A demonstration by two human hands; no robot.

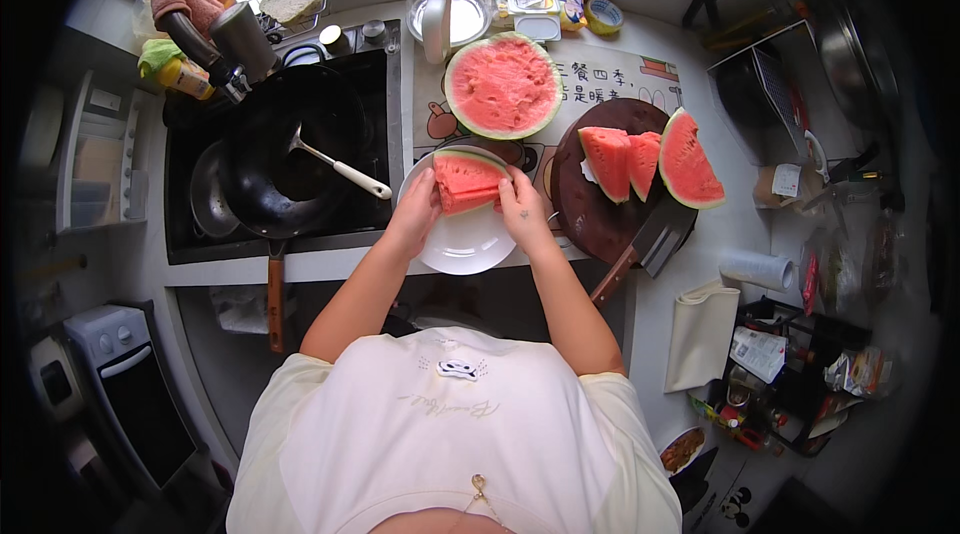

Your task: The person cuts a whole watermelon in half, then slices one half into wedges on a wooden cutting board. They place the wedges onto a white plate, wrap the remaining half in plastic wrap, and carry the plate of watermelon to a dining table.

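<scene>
Watermelon wedges point(471, 181), lying against each other, are gripped from both sides over a white plate point(465, 252). My left hand point(414, 215) holds their left end, and my right hand point(523, 211) holds the right end. Just beyond the plate stands a large cut watermelon half point(504, 86), red face up. A round dark cutting board point(581, 222) to the right carries upright watermelon wedges point(606, 162) and a larger watermelon piece point(688, 162) at its right edge. A broad-bladed kitchen knife point(660, 237) rests on the board, its wooden handle pointing towards me.
At left, a black wok point(259, 189) sits on the stove with a white-handled ladle point(337, 162) in it. A glass pitcher point(448, 8) stands behind the watermelon half. Plastic wrap point(756, 269) and a crowded black rack point(795, 376) are at right.
</scene>
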